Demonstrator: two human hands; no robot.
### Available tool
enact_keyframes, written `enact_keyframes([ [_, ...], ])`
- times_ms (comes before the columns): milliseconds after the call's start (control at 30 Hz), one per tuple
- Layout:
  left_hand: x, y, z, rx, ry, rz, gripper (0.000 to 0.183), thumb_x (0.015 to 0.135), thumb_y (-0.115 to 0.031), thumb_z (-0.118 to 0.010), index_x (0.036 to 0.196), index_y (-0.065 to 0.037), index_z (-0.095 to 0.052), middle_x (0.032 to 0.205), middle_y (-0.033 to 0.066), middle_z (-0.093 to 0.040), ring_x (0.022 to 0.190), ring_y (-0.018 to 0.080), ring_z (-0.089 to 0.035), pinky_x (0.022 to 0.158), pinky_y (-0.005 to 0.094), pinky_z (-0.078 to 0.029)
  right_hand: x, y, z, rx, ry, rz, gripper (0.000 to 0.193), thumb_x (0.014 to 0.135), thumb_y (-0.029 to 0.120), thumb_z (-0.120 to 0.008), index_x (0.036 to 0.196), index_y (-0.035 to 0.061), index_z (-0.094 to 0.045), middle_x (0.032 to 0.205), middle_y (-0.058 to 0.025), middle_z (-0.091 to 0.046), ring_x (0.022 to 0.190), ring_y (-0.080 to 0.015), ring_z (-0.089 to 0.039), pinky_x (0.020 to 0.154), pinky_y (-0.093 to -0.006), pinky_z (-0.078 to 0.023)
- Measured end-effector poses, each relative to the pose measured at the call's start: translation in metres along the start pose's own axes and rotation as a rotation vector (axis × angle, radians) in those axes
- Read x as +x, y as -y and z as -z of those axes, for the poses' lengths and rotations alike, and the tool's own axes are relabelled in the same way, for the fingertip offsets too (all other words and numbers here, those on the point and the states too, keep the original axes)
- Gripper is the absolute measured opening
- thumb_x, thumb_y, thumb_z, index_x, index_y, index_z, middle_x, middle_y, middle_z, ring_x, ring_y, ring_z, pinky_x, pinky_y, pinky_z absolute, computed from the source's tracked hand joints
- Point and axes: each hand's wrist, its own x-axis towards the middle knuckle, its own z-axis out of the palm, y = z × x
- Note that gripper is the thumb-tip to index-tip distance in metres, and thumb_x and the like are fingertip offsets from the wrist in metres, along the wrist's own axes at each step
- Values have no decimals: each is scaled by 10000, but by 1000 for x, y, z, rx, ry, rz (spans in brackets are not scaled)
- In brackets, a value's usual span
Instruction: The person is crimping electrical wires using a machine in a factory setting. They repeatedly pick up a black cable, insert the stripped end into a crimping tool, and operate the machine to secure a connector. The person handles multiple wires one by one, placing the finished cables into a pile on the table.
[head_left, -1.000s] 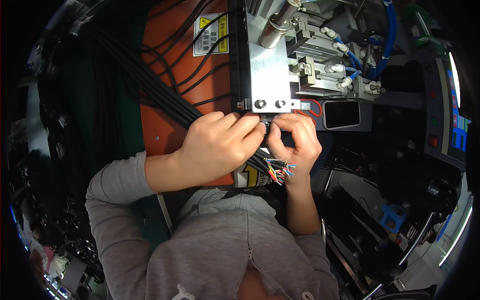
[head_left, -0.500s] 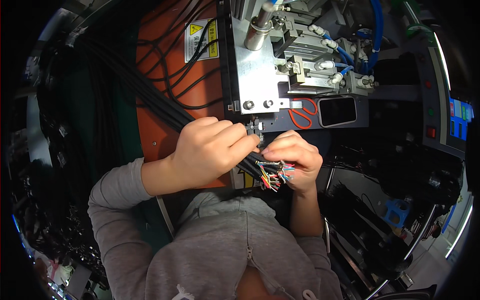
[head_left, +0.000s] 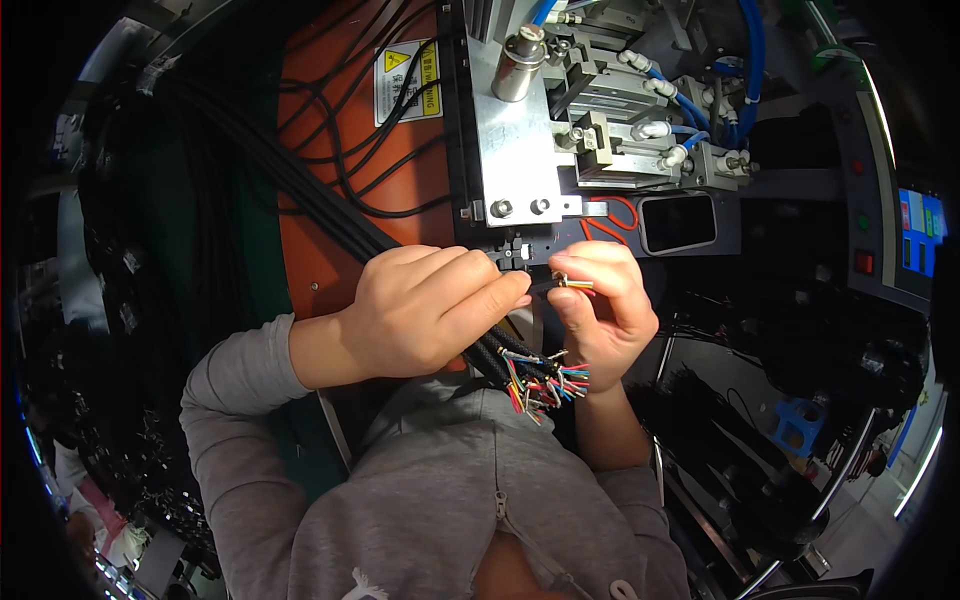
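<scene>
A thick bundle of black cables [head_left: 345, 220] runs from the upper left to my left hand [head_left: 425, 310], which is closed round it. Below that hand the cable ends fan out in stripped wires [head_left: 540, 385] of red, blue, yellow and white. One single black cable [head_left: 541, 285] sticks out between the left thumb and fingers. At its tip, short yellow and white wires [head_left: 577, 283] show between the thumb and fingers of my right hand [head_left: 612, 310], pinched on that end. A small black fixture [head_left: 514, 252] with a white part sits just beyond my hands.
Ahead stands a machine with a metal plate [head_left: 515, 150], cylinders and blue air hoses [head_left: 750, 80]. A phone [head_left: 678, 222] and a red-handled tool [head_left: 612, 222] lie beside it. Loose black cables cross the orange table [head_left: 310, 255]. A control panel [head_left: 880, 220] is at the right.
My right hand has risen away from the bundle's frayed ends and now pinches one cable's tip apart from them. The other wire ends hang lower.
</scene>
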Motion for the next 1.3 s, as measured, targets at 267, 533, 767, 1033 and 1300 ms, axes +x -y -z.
enact_keyframes([
  [267, 1, -1, -2, -27, 62, 48, 178, 687, -89, -704, 830, -12, -629, 674, 42, -554, 521, 157, -553, 423, 275, -402, -3, 0, -3, 419, -114, -276, 141, 708, -70, -721, 815, -30, -638, 823, -108, -629, 744, -144, -589, 665, -249, -474],
  [533, 0, -5, -6, 182, 55, 14, 241, 640, -67, -653, 878, -29, -661, 688, 15, -545, 539, 109, -520, 419, 232, -365, 3, 11, 15, -278, 81, -186, 129, 733, 8, -719, 783, 6, -601, 770, -66, -600, 714, -143, -553, 651, -250, -429],
  [767, -6, -7, -11, 263, 85, 3, 358, 621, -70, -648, 978, -54, -678, 670, -16, -507, 529, 90, -476, 423, 221, -346, -2, -8, 31, 390, 170, -621, 66, 835, 9, -629, 878, -22, -589, 866, -32, -569, 762, -74, -510, 703, -223, -416],
  [1033, -6, -13, -15, 427, 256, 101, 366, 667, -128, -598, 1020, -71, -675, 682, -21, -419, 558, 82, -435, 427, 215, -325, 4, -22, 5, -481, 110, -114, 32, 771, -2, -647, 784, -13, -619, 744, -100, -614, 689, -208, -579, 631, -297, -455],
  [1300, -2, -18, -10, 425, 305, 164, 370, 681, -119, -590, 1039, -83, -675, 678, -6, -384, 550, 89, -434, 426, 214, -324, -1, -28, 4, -464, 84, -77, 46, 747, -7, -649, 745, 0, -603, 709, -89, -588, 655, -219, -544, 603, -309, -435],
])
